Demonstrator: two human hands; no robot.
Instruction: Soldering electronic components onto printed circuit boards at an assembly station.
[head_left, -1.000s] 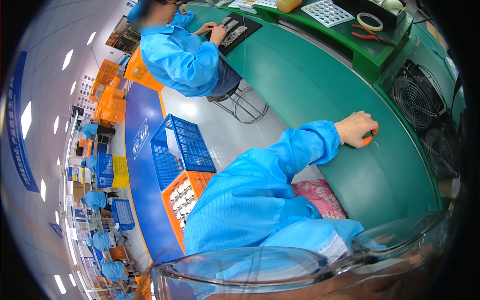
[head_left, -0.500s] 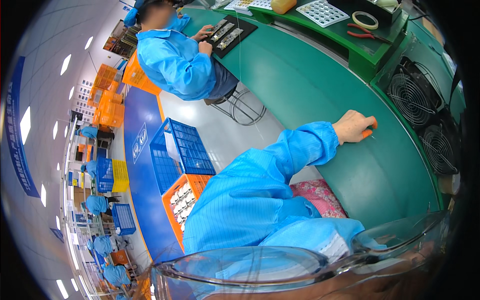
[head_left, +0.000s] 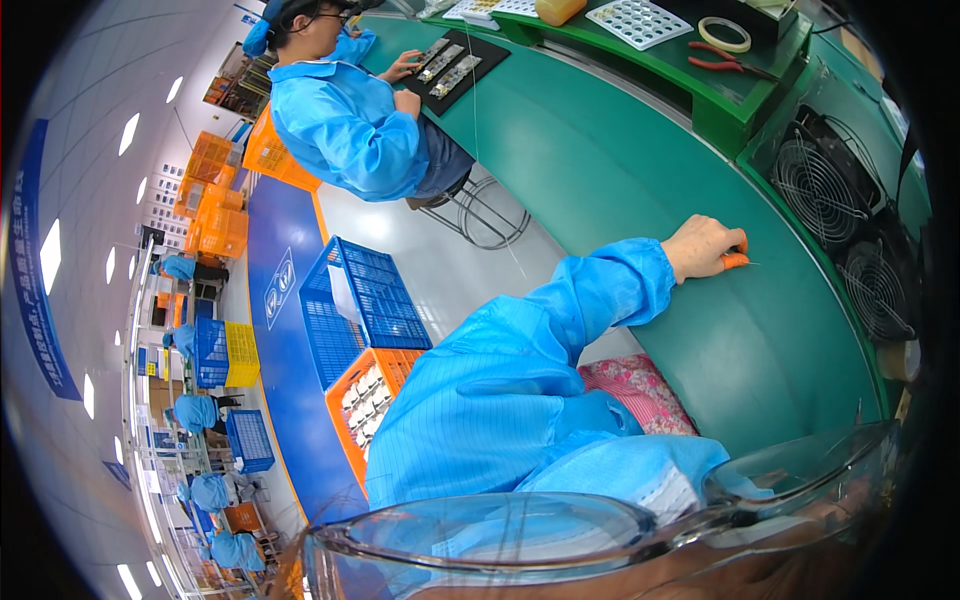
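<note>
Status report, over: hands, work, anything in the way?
Left hand: pinching what looks like a thin strand over bench. Right hand: not in view. Pliers, tape: on shelf, apart from hand.

The smooth green table shines faintly; orange finger covers on the left hand look matt, the sleeve creased cloth.
</note>
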